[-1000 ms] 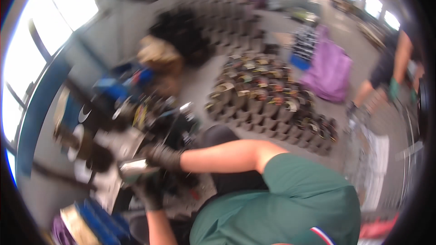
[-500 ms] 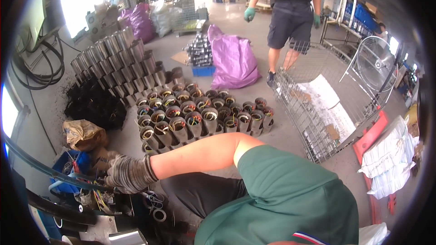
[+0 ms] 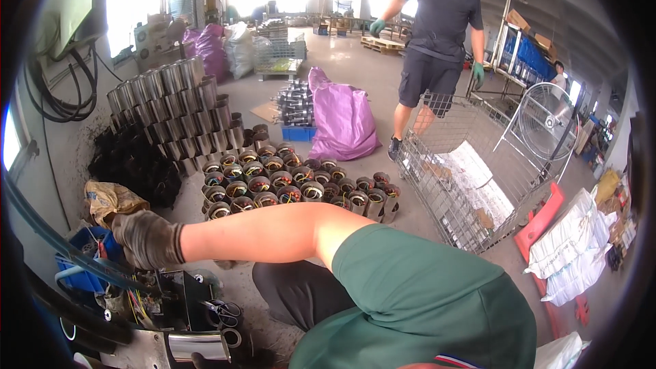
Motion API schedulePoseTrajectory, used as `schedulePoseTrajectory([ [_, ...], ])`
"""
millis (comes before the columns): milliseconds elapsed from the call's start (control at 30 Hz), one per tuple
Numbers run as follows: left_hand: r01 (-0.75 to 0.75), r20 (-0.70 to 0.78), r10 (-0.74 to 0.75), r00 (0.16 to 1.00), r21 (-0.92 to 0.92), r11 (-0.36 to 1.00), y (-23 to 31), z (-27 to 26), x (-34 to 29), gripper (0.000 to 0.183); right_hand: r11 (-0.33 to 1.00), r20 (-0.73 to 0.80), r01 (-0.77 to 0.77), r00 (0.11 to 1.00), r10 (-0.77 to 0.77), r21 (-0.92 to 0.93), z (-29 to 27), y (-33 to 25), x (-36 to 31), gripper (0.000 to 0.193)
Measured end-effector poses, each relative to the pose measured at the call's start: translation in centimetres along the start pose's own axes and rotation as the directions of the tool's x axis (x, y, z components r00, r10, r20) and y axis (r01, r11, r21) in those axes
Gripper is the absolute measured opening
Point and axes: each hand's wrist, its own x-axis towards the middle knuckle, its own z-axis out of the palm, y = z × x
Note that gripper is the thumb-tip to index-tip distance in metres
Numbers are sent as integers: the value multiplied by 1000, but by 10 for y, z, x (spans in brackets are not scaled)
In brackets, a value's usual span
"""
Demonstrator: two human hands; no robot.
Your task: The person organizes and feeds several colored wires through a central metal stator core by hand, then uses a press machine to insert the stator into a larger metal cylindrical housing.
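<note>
My right arm, in a green short sleeve, stretches across to the left. On my right hand (image 3: 147, 239) is a dirty striped knit glove; its fingers point away beside a blue bin (image 3: 83, 260) and a crumpled brown paper sack (image 3: 113, 201), and whether they hold anything is hidden. At the lower left a shiny steel tube (image 3: 198, 346) lies by a metal plate (image 3: 147, 348). A dark shape against the tube looks like a gloved fingertip of my left hand (image 3: 199, 359); the rest is out of sight. Scissors (image 3: 225, 311) lie close by, along with several coloured wires (image 3: 140, 307).
Several metal cylinders with wires inside (image 3: 280, 181) stand on the floor, before stacked steel tubes (image 3: 181, 109). A purple sack (image 3: 342, 123) stands behind them. A co-worker (image 3: 437, 48) in green gloves is beside a wire cage (image 3: 471, 184); a fan (image 3: 547, 121) stands behind it.
My right hand has moved left, away from the wires, to beside the blue bin and paper sack. More of the steel tube and the scissors shows. The view has tilted up slightly.
</note>
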Motion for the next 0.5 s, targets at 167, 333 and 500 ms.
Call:
schedulePoseTrajectory([
  [167, -83, -105, 80, 991, -28, 996, 14, -22, -35, 68, 997, 179, 57, 983, -46, -52, 11, -51, 51, 51],
  [333, -65, -106, 63, 992, -9, 998, 11, -18, -23, 68, 990, 189, -56, 979, 80, -131, -6, -50, 73, 86],
  [500, -76, -122, 77, 990, 13, 997, 10, -14, -25, 68, 970, 382, -43, 914, 135, -240, 7, -38, 113, 59],
])
